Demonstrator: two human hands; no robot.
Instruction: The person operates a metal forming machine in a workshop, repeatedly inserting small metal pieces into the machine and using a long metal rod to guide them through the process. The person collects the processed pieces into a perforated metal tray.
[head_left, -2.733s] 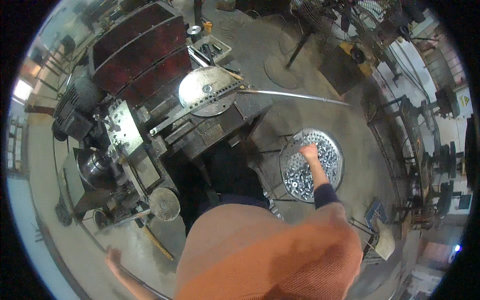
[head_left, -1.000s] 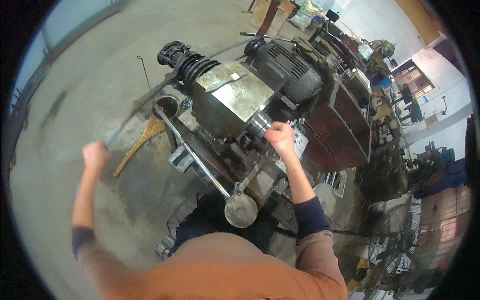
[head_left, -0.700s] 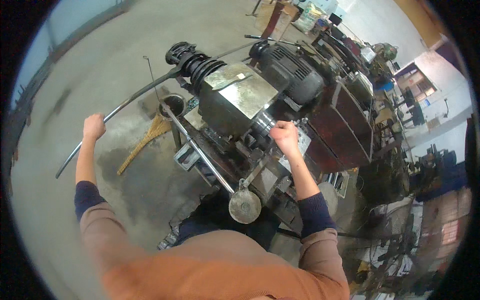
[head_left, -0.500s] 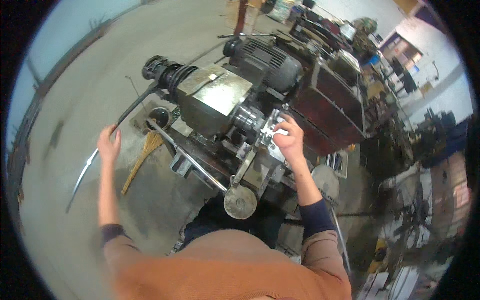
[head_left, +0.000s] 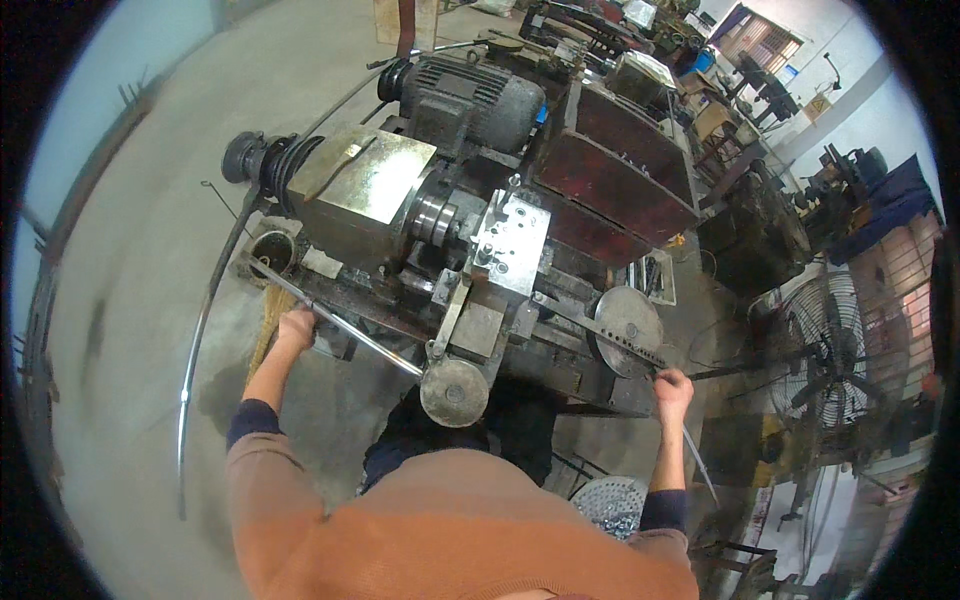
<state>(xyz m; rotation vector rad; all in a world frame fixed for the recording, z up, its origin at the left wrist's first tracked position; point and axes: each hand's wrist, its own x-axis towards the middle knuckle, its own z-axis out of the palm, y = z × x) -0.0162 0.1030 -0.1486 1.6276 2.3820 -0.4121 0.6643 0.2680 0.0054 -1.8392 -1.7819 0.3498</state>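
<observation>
I am closing my left hand on the long steel rod lying along the front of the machine, while my right hand is gripping a thin rod beside the round disc. If my sleeve is coming near the spindle, it could be caught.

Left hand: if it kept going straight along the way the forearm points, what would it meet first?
The left hand already grips the long shiny steel rod. Straight beyond lies the dark grimy machine bed, probably first, though depth is unclear.
</observation>
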